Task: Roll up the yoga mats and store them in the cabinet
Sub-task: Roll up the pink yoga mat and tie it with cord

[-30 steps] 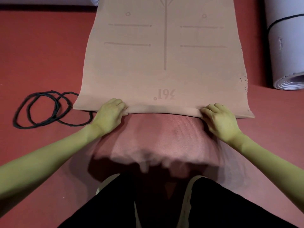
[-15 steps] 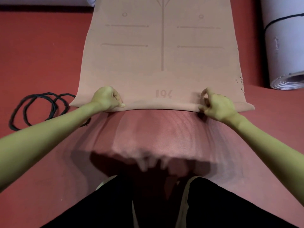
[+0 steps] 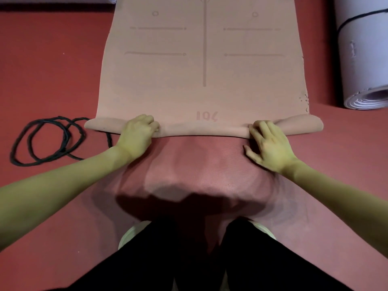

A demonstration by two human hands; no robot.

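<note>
The left hand (image 3: 137, 134) curls its fingers over the rolled near edge of the tan yoga mat (image 3: 203, 66), gripping it left of centre. The right hand (image 3: 270, 143) lies spread, fingers straight, pressing the roll's right part. The mat stretches flat away from both hands over a red mat (image 3: 197, 164). A black cord (image 3: 48, 139) lies left; a rolled white mat (image 3: 365, 59) right.

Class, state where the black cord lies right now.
In the head view, the black cord lies coiled on the red floor, left of the pink mat, beside the left hand.
</note>
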